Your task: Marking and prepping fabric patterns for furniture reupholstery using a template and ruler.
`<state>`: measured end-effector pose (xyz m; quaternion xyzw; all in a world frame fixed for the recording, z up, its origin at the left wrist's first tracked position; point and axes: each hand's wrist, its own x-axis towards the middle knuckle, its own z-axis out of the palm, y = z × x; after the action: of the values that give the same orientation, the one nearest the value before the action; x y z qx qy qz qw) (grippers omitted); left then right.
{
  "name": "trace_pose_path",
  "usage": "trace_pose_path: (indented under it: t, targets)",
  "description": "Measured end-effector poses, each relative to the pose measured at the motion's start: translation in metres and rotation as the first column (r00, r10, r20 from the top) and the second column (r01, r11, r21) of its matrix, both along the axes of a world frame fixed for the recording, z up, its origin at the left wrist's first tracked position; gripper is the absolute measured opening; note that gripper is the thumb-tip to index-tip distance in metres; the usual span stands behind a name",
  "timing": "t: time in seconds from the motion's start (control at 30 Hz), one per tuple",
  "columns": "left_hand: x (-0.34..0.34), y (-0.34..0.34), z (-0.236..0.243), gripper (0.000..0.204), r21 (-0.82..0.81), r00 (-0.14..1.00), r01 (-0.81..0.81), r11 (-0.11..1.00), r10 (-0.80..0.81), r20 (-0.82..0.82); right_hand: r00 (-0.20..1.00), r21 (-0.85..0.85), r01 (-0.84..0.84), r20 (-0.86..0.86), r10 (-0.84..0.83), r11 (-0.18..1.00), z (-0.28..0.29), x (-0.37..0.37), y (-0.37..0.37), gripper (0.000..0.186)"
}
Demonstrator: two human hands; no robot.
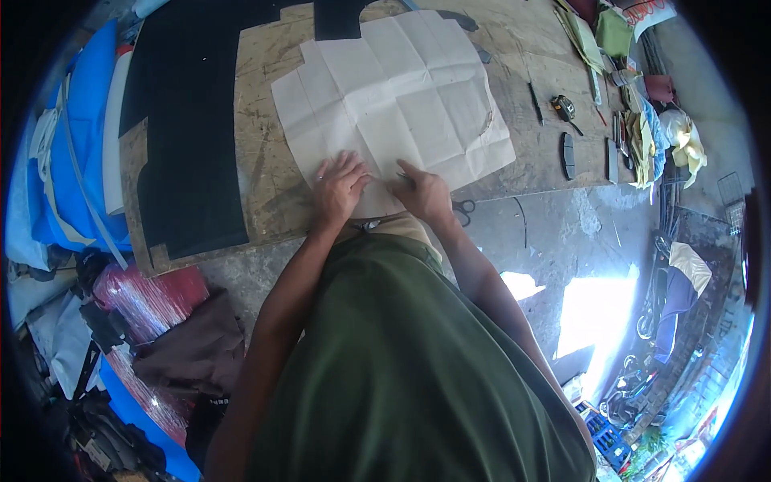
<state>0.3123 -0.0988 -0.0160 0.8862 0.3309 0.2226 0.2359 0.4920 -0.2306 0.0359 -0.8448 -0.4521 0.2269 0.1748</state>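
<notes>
A large sheet of creased, pale paper (393, 96) with a stepped, cut outline lies on the wooden table in front of me. My left hand (344, 186) rests on its near part, fingers stretched out and flat. Close by on the right, my right hand (423, 194) is closed against the same sheet, its index finger reaching to the left. A small dark bit shows at its fingers, too small to name. Scissors (464, 211) lie at the table's front edge, just right of my right wrist; their blades are hidden.
Black sheet material (193, 161) covers the table's left side. At the right lie a tape measure (564, 107), a pen-like dark tool (536, 104) and a dark oblong block (569, 156). Folded cloths (640, 145) crowd the right edge. Blue rolls (84, 153) stand at the left.
</notes>
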Motion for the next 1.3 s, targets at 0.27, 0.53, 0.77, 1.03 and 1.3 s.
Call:
trace_pose_path:
  t: [0.27, 0.53, 0.77, 1.03, 1.3]
  targets:
    - [-0.027, 0.004, -0.002, 0.054, -0.030, 0.999, 0.042, 0.999, -0.043, -0.021, 0.978, 0.201, -0.190, -0.050, 0.203, 0.961, -0.015, 0.020, 0.028, 0.052]
    - [-0.025, 0.012, 0.023, 0.070, 0.068, 0.961, 0.116, 0.991, -0.094, -0.259, 0.916, 0.234, -0.378, -0.049, 0.399, 0.896, -0.017, 0.002, 0.038, 0.049]
    - [-0.056, -0.018, 0.004, 0.056, 0.012, 0.975, 0.127, 0.992, -0.123, -0.184, 0.904, 0.203, -0.414, -0.021, 0.427, 0.887, -0.022, -0.019, 0.024, 0.037]
    - [-0.051, -0.017, 0.014, 0.037, 0.055, 0.976, 0.079, 0.995, -0.066, -0.210, 0.960, 0.167, -0.278, 0.012, 0.280, 0.946, -0.018, -0.039, 0.027, 0.027]
    - [-0.041, -0.020, 0.029, 0.016, 0.031, 0.995, -0.065, 0.997, 0.067, -0.079, 0.991, 0.203, -0.128, -0.021, 0.135, 0.971, -0.013, -0.050, 0.030, 0.016]
